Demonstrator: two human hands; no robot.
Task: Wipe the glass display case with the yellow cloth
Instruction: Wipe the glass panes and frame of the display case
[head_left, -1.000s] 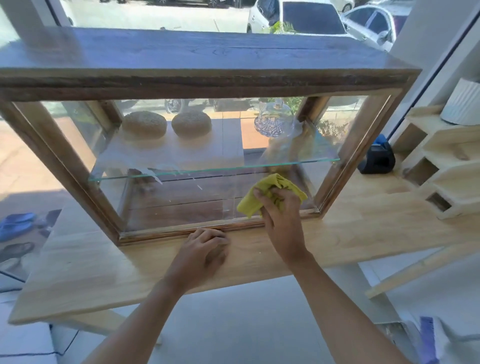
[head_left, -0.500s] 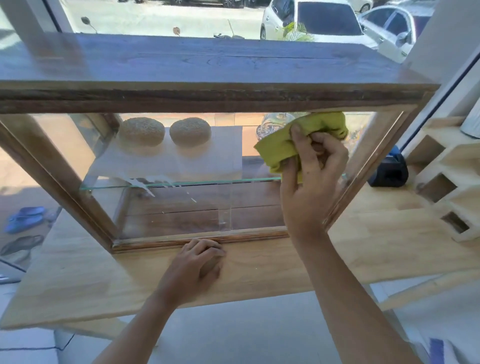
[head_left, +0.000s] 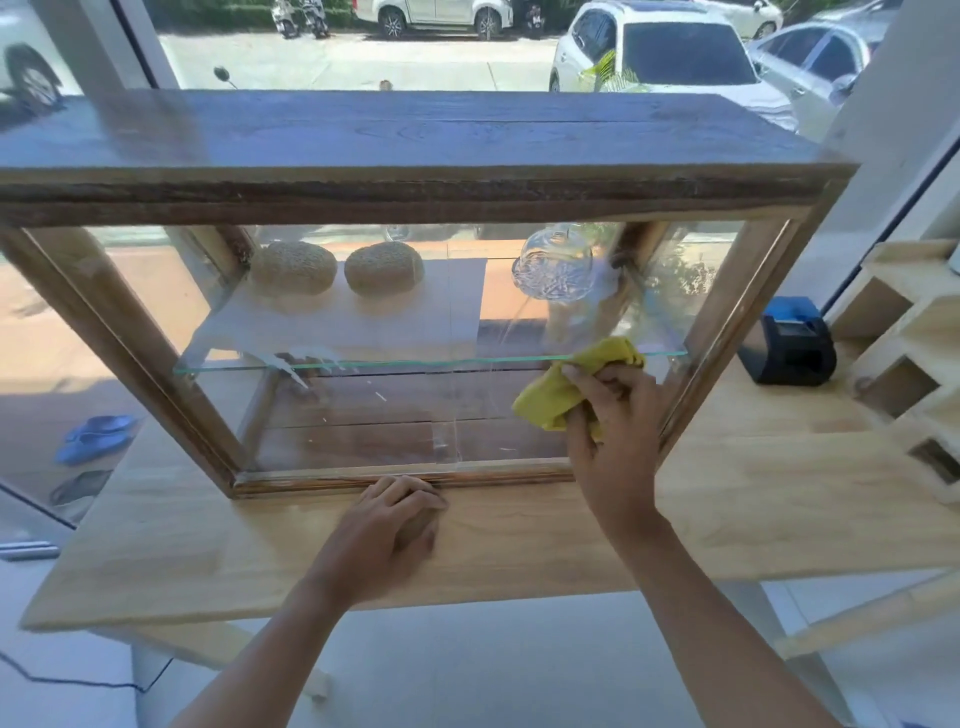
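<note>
right hand (head_left: 610, 415) grips yellow cloth (head_left: 558, 392) against the front glass of the case (head_left: 415, 182), right of centre frame. left hand (head_left: 387, 525), fingers curled, rests on the wooden table (head_left: 753, 493) below, touching the case's bottom rail.

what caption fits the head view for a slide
Right hand wiping the display case glass with a yellow cloth.
</note>
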